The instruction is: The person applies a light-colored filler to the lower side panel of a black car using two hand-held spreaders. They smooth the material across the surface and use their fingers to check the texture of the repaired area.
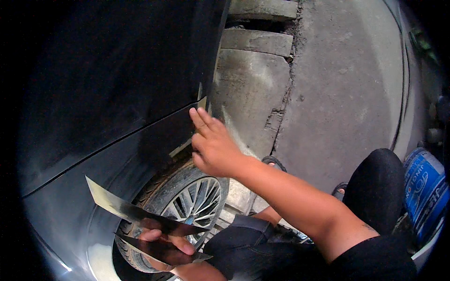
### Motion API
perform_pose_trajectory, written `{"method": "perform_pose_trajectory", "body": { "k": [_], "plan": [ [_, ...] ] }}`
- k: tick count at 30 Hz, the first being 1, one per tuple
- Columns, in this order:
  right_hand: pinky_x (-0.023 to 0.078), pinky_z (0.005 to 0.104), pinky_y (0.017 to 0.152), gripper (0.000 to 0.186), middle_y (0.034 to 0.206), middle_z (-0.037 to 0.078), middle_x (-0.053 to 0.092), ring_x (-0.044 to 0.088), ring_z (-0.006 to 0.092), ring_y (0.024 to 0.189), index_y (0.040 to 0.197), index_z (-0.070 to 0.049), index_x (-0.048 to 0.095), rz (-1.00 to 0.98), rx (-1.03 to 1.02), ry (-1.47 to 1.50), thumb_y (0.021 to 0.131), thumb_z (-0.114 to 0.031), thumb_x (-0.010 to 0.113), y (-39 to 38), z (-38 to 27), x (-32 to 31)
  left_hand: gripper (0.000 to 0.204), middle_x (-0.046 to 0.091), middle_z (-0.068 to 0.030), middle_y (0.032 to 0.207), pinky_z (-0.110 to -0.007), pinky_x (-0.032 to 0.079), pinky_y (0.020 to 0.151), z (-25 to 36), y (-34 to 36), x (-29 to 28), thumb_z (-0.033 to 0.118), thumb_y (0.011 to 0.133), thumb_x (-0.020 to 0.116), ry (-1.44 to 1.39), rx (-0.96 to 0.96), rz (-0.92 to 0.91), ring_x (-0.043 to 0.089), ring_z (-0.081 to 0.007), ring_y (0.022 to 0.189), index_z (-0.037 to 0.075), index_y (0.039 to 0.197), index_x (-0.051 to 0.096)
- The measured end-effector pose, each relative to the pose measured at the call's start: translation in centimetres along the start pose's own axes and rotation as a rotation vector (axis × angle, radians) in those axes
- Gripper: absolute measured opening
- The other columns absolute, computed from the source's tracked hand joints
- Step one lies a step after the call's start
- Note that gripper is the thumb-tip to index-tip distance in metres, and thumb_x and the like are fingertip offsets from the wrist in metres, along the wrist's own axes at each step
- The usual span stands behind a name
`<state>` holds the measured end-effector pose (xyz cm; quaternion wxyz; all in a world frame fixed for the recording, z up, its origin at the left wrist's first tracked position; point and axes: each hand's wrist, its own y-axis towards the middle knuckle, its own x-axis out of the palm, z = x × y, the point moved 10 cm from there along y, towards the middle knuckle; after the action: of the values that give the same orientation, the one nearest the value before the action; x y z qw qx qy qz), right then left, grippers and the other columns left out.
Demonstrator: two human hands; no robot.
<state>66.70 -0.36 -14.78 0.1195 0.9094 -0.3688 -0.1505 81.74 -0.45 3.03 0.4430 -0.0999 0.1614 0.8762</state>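
Observation:
My right hand (213, 145) reaches to the lower edge of a dark car body panel (161, 133). Its index and middle fingers are stretched out, tips at the panel by a patch of pale yellowish filler (202, 102); the other fingers curl in. A second pale strip (180, 148) runs along the panel edge above the wheel. Low in the picture, my left hand (173, 243) grips two thin, flat metal putty spreaders (136, 211). The upper one has a pale smear at its far left end. Part of the left hand is hidden behind the lower spreader.
Below the panel is a car wheel (204, 199) with a silver spoked rim. Cracked concrete ground (342, 93) spreads to the right, with slabs and a gap at the top. A blue bucket (424, 187) stands beside my bent knee (380, 187). My sandalled feet are between.

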Motion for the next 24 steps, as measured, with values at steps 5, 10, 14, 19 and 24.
{"method": "perform_pose_trajectory", "body": {
  "k": [5,10,14,19,24],
  "plan": [
    [0.024,0.0537,0.106,0.025,0.146,0.03,0.019,0.021,0.0428,0.136,0.085,0.003,0.056,-0.198,-0.005,0.084,0.068,-0.015,0.061,-3.5,-1.3,3.2,0.029,0.057,-0.0101,0.051,-0.028,0.047,0.055,-0.1,-0.8,-0.3,0.031,0.095,0.03,0.299,-0.104,0.151,0.053,-0.0188,0.043,0.007,0.103,0.046],
    [0.025,0.0535,0.106,0.026,0.147,0.029,0.017,0.021,0.0431,0.136,0.088,0.003,0.054,-0.018,-0.003,-0.039,0.069,-0.013,0.062,-0.2,0.4,-0.3,0.027,0.049,-0.0125,0.065,-0.029,0.038,0.04,0.0,0.5,1.8,0.017,0.091,0.037,-0.026,-0.069,0.073,0.039,-0.0181,0.035,0.001,0.111,0.047],
    [0.025,0.0511,0.106,0.029,0.146,0.032,0.015,0.02,0.0427,0.136,0.088,0.004,0.054,-0.068,-0.028,-0.057,0.068,-0.014,0.065,-1.2,0.8,1.5,0.029,0.048,-0.0115,0.072,-0.028,0.033,0.035,0.4,1.1,3.1,0.013,0.089,0.037,0.022,0.034,-0.018,0.035,-0.0157,0.033,0.0,0.114,0.048],
    [0.025,0.0508,0.107,0.026,0.145,0.034,0.014,0.023,0.0459,0.134,0.088,0.005,0.053,-0.09,0.005,0.07,0.069,-0.012,0.062,-2.1,0.3,1.7,0.033,0.059,-0.0113,0.052,-0.031,0.049,0.055,0.2,-0.2,0.7,0.029,0.093,0.042,0.311,-0.044,0.031,0.059,-0.0185,0.047,0.004,0.114,0.04],
    [0.023,0.0498,0.109,0.028,0.143,0.038,0.014,0.024,0.0486,0.132,0.089,0.007,0.053,0.014,0.066,0.06,0.07,-0.012,0.061,0.3,1.5,0.6,0.031,0.062,-0.0172,0.056,-0.035,0.05,0.055,-0.7,0.1,1.0,0.023,0.091,0.045,0.048,-0.139,-0.078,0.06,-0.0225,0.047,0.005,0.115,0.038]
  ]
}}
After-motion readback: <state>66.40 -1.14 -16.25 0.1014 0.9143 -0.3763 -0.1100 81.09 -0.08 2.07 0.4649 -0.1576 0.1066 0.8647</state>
